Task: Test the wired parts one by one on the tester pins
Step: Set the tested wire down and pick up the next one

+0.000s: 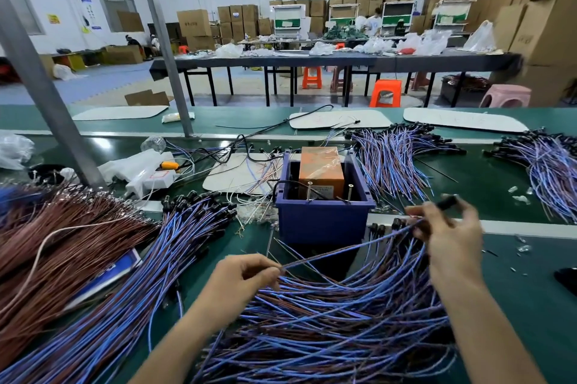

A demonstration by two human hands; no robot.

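Note:
A blue plastic box (321, 221) stands mid-bench holding an orange tester block (321, 169) with two upright metal pins (309, 191) at its front. My left hand (246, 277) pinches the bare ends of a blue and brown wire pair (343, 249). That pair stretches up and right to my right hand (449, 233), which grips its black part (446, 203) just right of the box. Beneath both hands lies a large pile of blue and brown wired parts (327, 321).
More wired bundles lie left of the box (175, 243), behind it on the right (393, 159) and at far right (549, 165). A brown wire heap (62, 237) fills the left side. A slanted metal post (46, 96) rises at left. White power strip (153, 177) sits behind.

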